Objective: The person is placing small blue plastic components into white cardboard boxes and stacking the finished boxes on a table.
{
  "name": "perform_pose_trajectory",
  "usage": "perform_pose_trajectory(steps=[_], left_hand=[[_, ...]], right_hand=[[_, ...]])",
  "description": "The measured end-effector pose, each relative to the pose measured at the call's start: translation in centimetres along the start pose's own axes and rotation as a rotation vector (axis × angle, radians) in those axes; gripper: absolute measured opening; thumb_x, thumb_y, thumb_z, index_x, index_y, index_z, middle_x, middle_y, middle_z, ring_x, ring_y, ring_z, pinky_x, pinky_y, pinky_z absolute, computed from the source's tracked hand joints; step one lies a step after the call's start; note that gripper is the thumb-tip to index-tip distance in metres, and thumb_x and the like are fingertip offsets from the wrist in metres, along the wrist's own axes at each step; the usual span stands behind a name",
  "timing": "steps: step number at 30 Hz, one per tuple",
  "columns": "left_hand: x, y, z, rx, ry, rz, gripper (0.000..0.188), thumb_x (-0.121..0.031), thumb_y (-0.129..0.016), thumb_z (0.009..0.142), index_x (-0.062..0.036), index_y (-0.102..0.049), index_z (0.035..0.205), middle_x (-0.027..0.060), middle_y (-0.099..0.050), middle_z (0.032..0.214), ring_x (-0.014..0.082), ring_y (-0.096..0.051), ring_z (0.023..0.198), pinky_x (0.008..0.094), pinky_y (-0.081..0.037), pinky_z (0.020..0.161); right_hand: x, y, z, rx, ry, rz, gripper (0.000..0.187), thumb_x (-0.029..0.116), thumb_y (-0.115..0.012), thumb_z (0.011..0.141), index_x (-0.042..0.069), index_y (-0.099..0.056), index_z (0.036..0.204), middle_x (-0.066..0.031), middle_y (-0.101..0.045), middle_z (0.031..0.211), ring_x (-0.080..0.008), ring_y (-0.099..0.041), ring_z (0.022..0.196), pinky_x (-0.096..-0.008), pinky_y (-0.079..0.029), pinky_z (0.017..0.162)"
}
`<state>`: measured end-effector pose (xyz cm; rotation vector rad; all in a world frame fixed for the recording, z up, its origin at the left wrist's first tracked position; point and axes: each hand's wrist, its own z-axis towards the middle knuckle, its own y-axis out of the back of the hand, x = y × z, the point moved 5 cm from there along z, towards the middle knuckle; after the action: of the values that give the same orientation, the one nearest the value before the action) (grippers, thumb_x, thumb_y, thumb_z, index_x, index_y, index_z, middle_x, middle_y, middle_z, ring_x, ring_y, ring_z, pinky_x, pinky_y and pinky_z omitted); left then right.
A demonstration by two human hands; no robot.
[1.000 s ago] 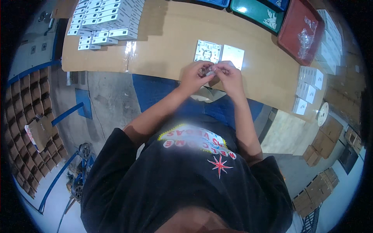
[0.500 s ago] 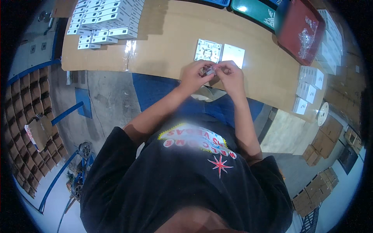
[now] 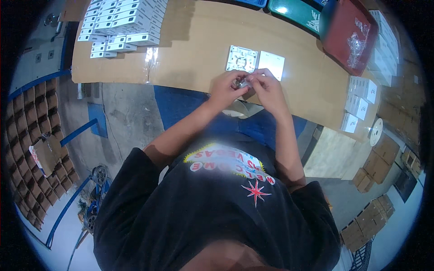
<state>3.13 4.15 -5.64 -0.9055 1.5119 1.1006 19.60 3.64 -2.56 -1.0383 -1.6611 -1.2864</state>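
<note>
My left hand (image 3: 227,89) and my right hand (image 3: 266,88) meet at the near edge of the wooden table (image 3: 194,54), fingers pinched together on a small shiny part (image 3: 242,83) held between them. Just beyond the hands lie two white square pieces: an open one with fittings inside (image 3: 241,59) and a plain flat cover (image 3: 271,63) to its right. Most of the small part is hidden by my fingers.
Several small white boxes are stacked at the table's far left (image 3: 122,25). A red tray (image 3: 350,36) with clear bags and a green tray (image 3: 296,11) stand at the far right, with more white boxes (image 3: 359,99) along the right edge. Brown cartons line the floor at left (image 3: 31,131) and at right (image 3: 375,162).
</note>
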Motion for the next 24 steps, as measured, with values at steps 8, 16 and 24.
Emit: perform_pose_trajectory(steps=[8, 16, 24], left_hand=[[-0.4, -0.1, 0.6, -0.038, 0.068, -0.020, 0.040, -0.013, -0.086, 0.082, -0.0024, -0.073, 0.117, 0.0098, -0.075, 0.107, 0.0165, -0.072, 0.095, 0.0312, -0.058, 0.083], [-0.8, -0.2, 0.4, -0.002, 0.011, 0.125, 0.038, -0.013, -0.088, 0.081, -0.0005, -0.073, 0.115, 0.0079, -0.074, 0.101, 0.0128, -0.068, 0.087, 0.0283, -0.056, 0.076], [1.8, -0.4, -0.5, -0.048, -0.091, 0.221, 0.037, -0.011, -0.089, 0.080, -0.0036, -0.074, 0.113, 0.0000, -0.069, 0.091, 0.0027, -0.056, 0.071, 0.0189, -0.048, 0.062]], right_hand=[[-0.6, 1.0, 0.9, -0.005, -0.009, 0.072, 0.019, 0.015, -0.065, 0.097, -0.003, -0.072, 0.097, -0.0142, -0.068, 0.099, -0.0240, -0.067, 0.088, -0.0337, -0.054, 0.078], [-0.1, 2.7, 2.6, 0.036, -0.048, 0.096, 0.023, 0.019, -0.067, 0.098, -0.003, -0.073, 0.096, -0.0109, -0.070, 0.079, -0.0145, -0.060, 0.069, -0.0326, -0.049, 0.064], [4.4, 14.0, 13.5, -0.427, 0.139, -0.282, 0.021, 0.020, -0.067, 0.094, 0.007, -0.072, 0.110, -0.0137, -0.074, 0.095, -0.0272, -0.071, 0.081, -0.0371, -0.056, 0.075]])
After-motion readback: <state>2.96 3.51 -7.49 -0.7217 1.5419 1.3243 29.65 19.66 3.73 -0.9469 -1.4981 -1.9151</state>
